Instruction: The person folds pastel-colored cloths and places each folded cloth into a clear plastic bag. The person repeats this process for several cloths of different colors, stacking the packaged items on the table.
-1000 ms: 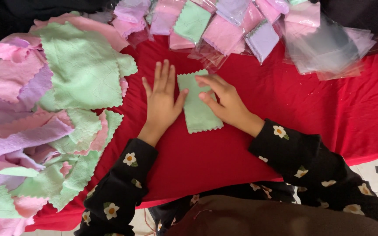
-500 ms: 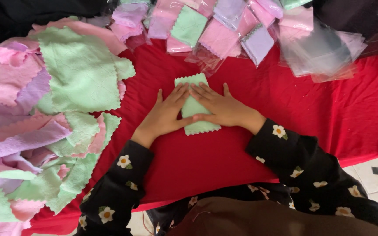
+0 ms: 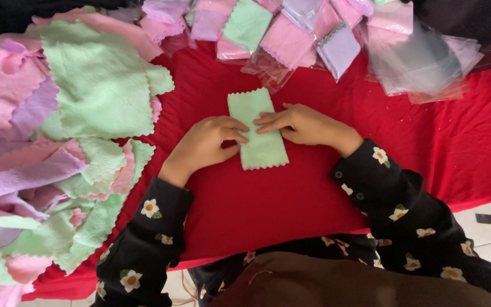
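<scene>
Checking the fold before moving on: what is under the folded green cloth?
The folded green cloth lies on the red table cover; both hands' fingertips press on its middle. Anything between cloth and cover is hidden.

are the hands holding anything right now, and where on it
Nothing is lifted. Both hands, left hand and right hand, press their fingertips on the middle of the folded green cloth, flat on the red cover.

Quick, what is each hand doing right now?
Left hand: open, fingertips pressing the folded green cloth.
Right hand: open, fingers flat on the same cloth; gripping nothing.
</scene>
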